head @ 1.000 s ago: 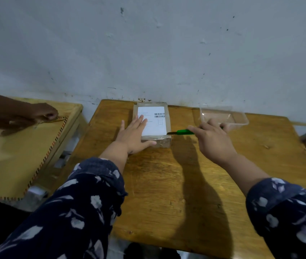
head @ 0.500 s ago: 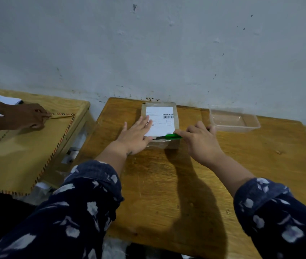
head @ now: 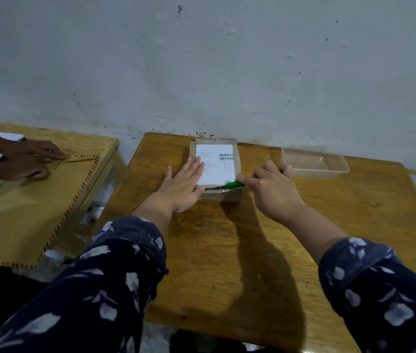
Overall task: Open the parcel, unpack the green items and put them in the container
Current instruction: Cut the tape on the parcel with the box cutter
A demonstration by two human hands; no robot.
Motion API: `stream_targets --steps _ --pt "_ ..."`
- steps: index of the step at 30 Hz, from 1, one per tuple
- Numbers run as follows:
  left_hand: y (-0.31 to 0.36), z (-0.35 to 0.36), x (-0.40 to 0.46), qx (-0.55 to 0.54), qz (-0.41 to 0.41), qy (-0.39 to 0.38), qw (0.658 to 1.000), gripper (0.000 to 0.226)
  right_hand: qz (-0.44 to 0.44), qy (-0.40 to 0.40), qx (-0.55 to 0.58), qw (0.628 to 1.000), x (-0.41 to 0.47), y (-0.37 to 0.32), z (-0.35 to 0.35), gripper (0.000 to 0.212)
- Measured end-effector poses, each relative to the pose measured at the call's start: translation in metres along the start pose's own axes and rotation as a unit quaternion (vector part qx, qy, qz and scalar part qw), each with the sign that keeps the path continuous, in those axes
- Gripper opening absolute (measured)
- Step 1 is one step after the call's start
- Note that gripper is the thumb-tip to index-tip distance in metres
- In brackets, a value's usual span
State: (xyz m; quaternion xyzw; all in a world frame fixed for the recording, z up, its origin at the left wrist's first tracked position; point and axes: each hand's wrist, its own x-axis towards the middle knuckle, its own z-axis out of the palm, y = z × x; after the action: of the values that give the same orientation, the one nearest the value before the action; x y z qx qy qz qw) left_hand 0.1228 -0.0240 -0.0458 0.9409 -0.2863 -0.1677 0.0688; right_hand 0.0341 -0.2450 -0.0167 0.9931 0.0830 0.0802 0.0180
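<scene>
We observe the parcel [head: 217,171] on the wooden table [head: 227,250], its white label [head: 215,163] bearing barcodes, other print illegible; a clear container [head: 315,163] sits right. Our left hand [head: 182,186] presses flat on it; our right hand [head: 271,188] grips a green cutter [head: 234,184] at its near edge.

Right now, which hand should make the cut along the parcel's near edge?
Right. The right hand already grips the green cutter, its tip at the parcel near top edge. The left hand lies flat on the label, fingers straight, pinning the box; better kept as the brace.
</scene>
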Motion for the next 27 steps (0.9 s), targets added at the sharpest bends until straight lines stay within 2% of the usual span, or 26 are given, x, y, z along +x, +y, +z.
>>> stream_targets --steps 8,11,16,23,27 --pt "0.003 -0.002 -0.001 0.015 -0.008 -0.002 1.0 0.063 0.012 -0.006 -0.031 0.999 -0.007 0.003 -0.003 0.053" --pt "0.011 0.0 -0.001 0.033 -0.022 0.021 0.999 0.061 0.028 -0.006 -0.019 0.999 -0.009 0.008 0.0 0.053" --pt "0.033 0.007 0.012 -0.003 -0.028 0.076 0.997 0.056 0.033 0.005 -0.015 0.999 -0.012 0.007 0.005 0.054" --pt "0.036 0.015 0.026 0.034 -0.028 0.083 0.996 0.06 0.013 -0.014 -0.027 0.999 -0.015 0.016 0.0 0.056" --pt "0.034 0.016 0.027 0.052 -0.019 0.091 0.994 0.062 0.043 -0.02 -0.041 0.998 -0.027 0.037 0.003 0.056"
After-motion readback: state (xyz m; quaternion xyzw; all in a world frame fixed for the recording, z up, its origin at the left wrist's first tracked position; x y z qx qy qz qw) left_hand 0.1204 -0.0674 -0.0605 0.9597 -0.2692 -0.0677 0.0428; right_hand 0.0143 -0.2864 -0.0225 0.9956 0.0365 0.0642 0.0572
